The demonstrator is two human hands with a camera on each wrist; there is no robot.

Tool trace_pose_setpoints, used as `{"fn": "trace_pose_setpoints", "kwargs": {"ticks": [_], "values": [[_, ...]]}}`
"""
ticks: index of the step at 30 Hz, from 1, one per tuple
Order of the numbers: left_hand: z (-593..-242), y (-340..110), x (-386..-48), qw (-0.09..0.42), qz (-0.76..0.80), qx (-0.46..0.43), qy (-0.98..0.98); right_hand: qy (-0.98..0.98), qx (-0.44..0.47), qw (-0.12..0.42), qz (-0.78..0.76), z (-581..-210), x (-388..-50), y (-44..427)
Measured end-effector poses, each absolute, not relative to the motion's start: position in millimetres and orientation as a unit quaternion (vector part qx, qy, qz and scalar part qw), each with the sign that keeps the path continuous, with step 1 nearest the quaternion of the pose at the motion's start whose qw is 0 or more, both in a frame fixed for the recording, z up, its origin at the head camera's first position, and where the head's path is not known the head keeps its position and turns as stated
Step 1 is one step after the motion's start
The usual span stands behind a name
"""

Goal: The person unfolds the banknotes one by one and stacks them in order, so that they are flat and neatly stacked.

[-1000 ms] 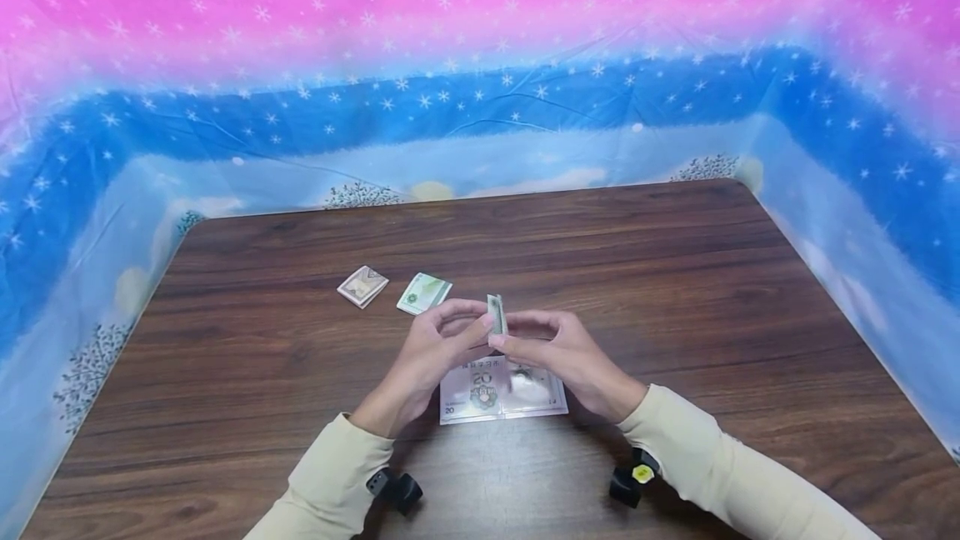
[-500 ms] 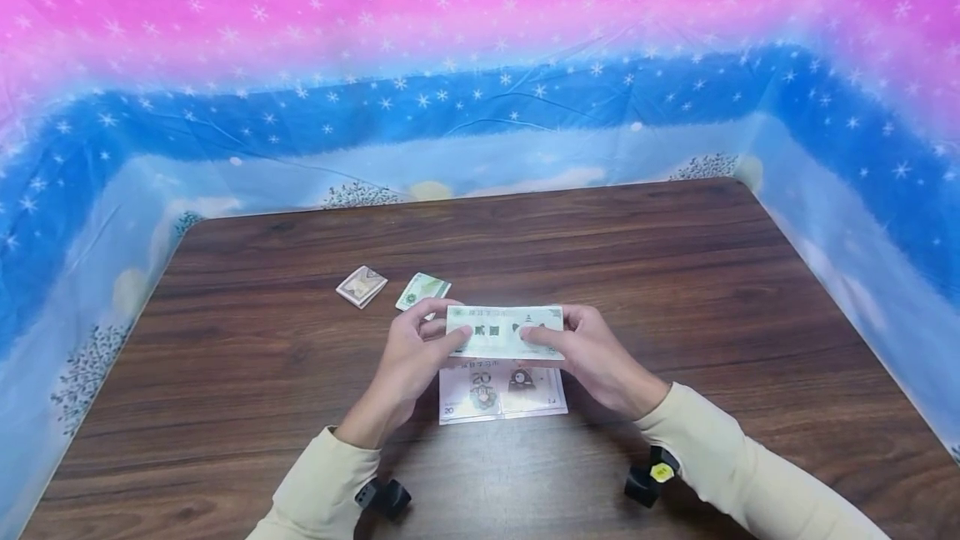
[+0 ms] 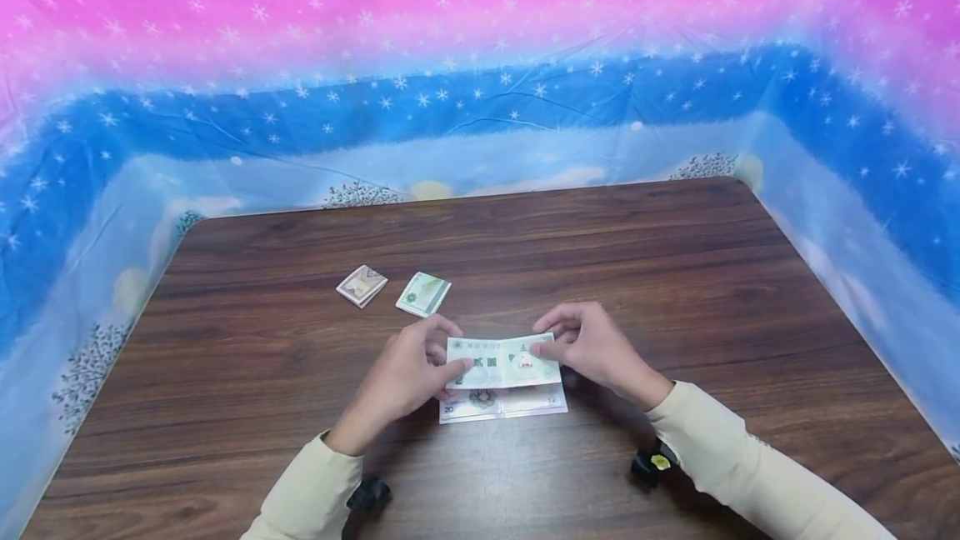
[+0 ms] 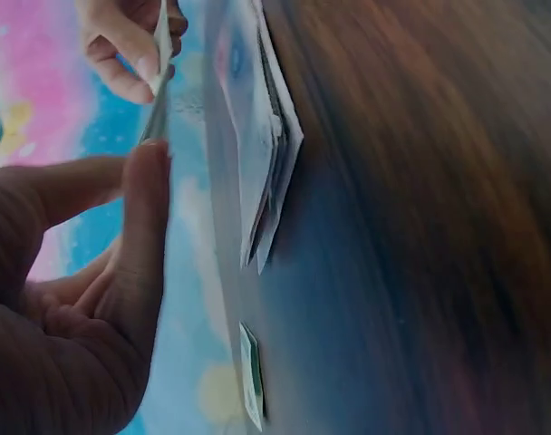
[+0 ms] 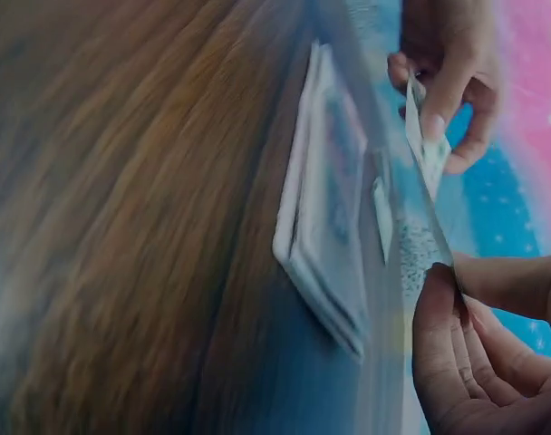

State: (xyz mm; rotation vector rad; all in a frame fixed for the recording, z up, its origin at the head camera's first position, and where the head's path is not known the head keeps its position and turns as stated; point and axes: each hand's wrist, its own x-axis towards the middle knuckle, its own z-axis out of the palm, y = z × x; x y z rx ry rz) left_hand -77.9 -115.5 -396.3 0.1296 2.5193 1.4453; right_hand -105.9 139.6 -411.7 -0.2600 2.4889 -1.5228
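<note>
A pale green banknote (image 3: 498,365), opened flat with a crease down its middle, is held up between both hands. My left hand (image 3: 408,369) pinches its left end, thumb on top. At the other end, my right hand (image 3: 596,348) pinches it the same way. Both wrist views show the note edge-on, apart from the table. Below it lies a stack of pale purple banknotes (image 3: 525,402) marked 20, partly hidden by the green note; its layered edges (image 4: 266,181) show in the left wrist view.
Beyond the left hand, a folded green banknote bundle (image 3: 423,293) lies on the wooden table (image 3: 675,273). Left of it is a folded brownish banknote bundle (image 3: 362,286). A pink and blue snowflake cloth (image 3: 480,98) hangs around the table's far and side edges.
The green note, folded narrow between the fingers a second ago, has been unfolded flat. Both hands have since brought it lower and nearer, over the purple stack.
</note>
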Motion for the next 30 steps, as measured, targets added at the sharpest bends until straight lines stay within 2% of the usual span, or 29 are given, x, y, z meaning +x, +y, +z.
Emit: {"fn": "trace_pose_setpoints", "kwargs": {"ticks": [7, 17, 20, 24, 26, 28, 30], "values": [[-404, -115, -75, 0.108, 0.353, 0.094, 0.925, 0.901, -0.166, 0.06, -0.397, -422, -104, 133], [-409, -114, -75, 0.095, 0.261, 0.082, 0.957, 0.933, -0.2, 0.003, -0.298, -426, -101, 129], [-405, -116, -77, 0.063, 0.261, 0.085, 0.959, 0.937, -0.201, -0.001, -0.286, -424, -101, 129], [-399, -122, -86, -0.03, 0.253, 0.101, 0.962, 0.937, -0.191, -0.001, -0.291, -416, -107, 132], [-397, -126, -91, -0.05, 0.234, 0.102, 0.966, 0.933, -0.182, 0.008, -0.309, -412, -113, 133], [-397, -129, -96, -0.033, 0.201, 0.106, 0.973, 0.924, -0.173, 0.029, -0.34, -408, -120, 134], [-399, -132, -100, 0.012, 0.174, 0.112, 0.978, 0.912, -0.156, 0.06, -0.375, -406, -127, 135]]}}
